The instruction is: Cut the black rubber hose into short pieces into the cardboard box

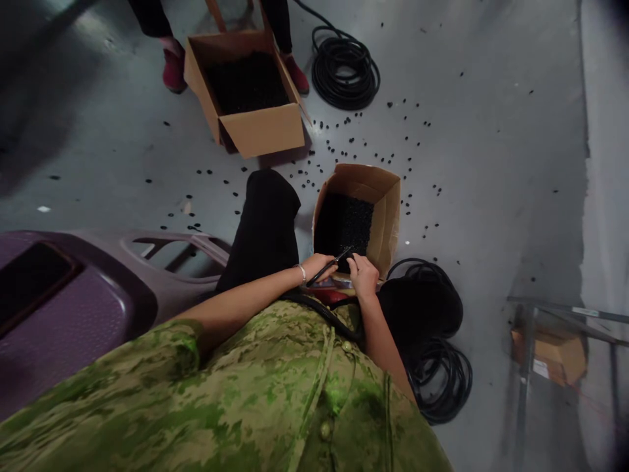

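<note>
We see our left hand (318, 267) closed around the near end of a thin black cable (330, 265), which slants up towards one o'clock over the mouth of an open brown cardboard box (386, 216). Our right hand (364, 275) sits just beside it at three o'clock, fingers curled and pinching the far end of the same cable. A thin silver bracelet (302, 273) circles our left wrist. The box stands on the grey concrete floor (491, 144) at twelve o'clock from our hands, filled with small black pieces (344, 226). More such pieces lie scattered over the floor around it. A second, larger cardboard box (263, 128) with dark contents stands farther off at eleven o'clock, between another person's red shoes (174, 69). One coil of black hose (344, 69) lies at twelve o'clock near that box, another coil (439, 367) at four o'clock by our right arm. A purple plastic chair (73, 301) stands at nine o'clock.
</note>
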The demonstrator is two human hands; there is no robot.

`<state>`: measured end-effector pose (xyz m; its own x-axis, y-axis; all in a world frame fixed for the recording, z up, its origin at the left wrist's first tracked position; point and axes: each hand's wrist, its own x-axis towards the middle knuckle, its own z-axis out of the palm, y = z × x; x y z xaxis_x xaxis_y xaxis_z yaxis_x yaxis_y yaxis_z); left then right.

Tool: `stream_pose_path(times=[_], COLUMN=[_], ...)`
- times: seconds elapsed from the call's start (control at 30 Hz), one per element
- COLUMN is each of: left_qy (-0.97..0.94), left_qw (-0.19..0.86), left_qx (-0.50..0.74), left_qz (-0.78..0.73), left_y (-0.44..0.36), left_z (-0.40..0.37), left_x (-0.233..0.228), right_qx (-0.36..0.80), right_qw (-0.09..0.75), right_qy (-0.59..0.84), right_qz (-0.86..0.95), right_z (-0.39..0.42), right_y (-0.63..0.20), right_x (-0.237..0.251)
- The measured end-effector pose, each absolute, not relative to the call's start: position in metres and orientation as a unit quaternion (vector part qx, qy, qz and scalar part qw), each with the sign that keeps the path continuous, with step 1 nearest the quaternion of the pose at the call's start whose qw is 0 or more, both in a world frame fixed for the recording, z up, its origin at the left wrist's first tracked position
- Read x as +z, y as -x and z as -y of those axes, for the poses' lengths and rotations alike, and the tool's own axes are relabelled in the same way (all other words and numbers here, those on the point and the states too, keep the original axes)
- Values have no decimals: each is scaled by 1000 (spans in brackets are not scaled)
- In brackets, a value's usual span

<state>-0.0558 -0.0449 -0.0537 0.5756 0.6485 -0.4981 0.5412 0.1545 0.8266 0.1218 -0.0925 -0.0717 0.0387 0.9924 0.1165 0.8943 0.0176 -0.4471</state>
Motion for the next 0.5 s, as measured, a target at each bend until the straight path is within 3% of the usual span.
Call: stream_pose_path(times=[0.3,0.5], left_qy=[-716,-692], left_qw=[518,534], left_qx=[16,6], left_qz=[-467,-485], left_y=[58,51], left_z=[45,51], left_x=[-46,-52], right_qx=[76,80], right_qw=[163,158], right_qy=[651,671], right_qz=[738,720], right_z=[98,97], right_y=[-120,-120], right_x=[-61,-67])
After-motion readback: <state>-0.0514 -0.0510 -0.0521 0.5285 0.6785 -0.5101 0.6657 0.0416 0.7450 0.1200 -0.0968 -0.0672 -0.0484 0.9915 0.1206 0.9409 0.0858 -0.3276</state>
